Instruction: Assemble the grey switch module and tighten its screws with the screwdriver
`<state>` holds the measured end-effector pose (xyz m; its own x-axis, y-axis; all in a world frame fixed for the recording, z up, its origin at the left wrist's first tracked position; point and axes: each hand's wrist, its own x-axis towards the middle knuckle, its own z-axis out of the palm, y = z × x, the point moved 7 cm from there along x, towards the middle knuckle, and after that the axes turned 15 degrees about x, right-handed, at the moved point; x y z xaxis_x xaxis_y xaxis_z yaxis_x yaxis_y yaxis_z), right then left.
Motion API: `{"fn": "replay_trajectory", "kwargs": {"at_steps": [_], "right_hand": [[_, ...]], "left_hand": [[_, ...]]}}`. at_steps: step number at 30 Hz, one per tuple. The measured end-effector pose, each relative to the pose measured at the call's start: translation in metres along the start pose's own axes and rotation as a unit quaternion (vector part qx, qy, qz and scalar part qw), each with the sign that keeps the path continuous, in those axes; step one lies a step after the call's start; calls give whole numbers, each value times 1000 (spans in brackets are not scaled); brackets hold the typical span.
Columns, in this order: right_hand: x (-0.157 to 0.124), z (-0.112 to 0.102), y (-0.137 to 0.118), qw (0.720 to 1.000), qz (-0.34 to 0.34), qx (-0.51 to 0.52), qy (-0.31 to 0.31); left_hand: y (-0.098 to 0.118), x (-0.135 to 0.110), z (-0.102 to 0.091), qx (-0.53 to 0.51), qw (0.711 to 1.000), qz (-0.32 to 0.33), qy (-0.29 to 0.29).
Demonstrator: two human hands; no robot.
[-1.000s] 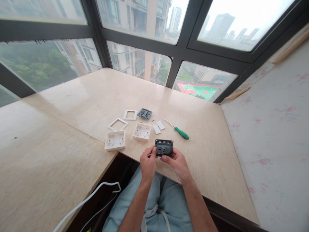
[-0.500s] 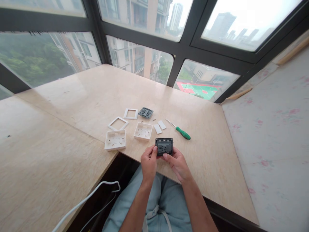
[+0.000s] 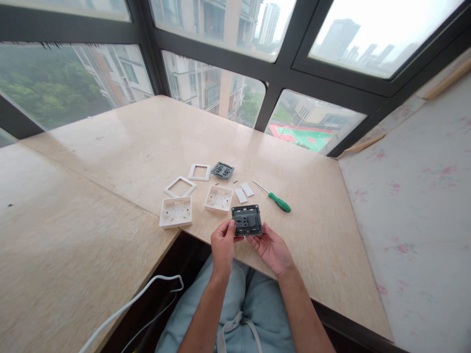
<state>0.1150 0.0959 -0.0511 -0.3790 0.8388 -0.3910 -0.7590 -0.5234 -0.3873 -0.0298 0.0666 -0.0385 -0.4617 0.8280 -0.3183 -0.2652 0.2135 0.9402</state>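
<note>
Between my two hands, above the table's front edge, is a dark grey wall socket module, its back face turned toward me. My left hand pinches its left edge, thumb on the face and fingers beneath. The fingers of my right hand are closed around its lower right corner, with the thumb along the right side. Just beyond the module stand two white mounting boxes, a nearer-left box and a middle box. Two small white cover plates lie behind the module.
Farther back lie two white frames, a grey switch module and small screws. A green-handled screwdriver rests to the right. A white cable hangs at the lower left. Windows and a papered wall border the table.
The socket module has turned in my hands and shifted slightly left and up. My right thumb has moved off its face to the right edge.
</note>
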Motion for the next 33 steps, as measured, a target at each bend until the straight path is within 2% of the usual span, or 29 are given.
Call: {"fn": "replay_trajectory", "kwargs": {"at_steps": [6, 12, 18, 23, 28, 33], "right_hand": [[-2, 9, 0, 997, -47, -54, -10], [0, 11, -7, 988, -107, -109, 33], [3, 9, -22, 976, -134, -157, 68], [12, 9, -37, 947, -186, -251, 78], [34, 17, -43, 923, -212, -313, 74], [64, 32, -49, 880, -240, -407, 55]], "left_hand": [[2, 1, -2, -30, 1000, -9, -3], [1, 2, -3, -100, 994, -41, -19], [0, 5, -10, -160, 983, -82, -30], [-4, 6, -12, -182, 975, -119, -37], [-3, 5, -11, -175, 977, -113, -43], [-1, 5, -14, -203, 973, -107, 5]]}}
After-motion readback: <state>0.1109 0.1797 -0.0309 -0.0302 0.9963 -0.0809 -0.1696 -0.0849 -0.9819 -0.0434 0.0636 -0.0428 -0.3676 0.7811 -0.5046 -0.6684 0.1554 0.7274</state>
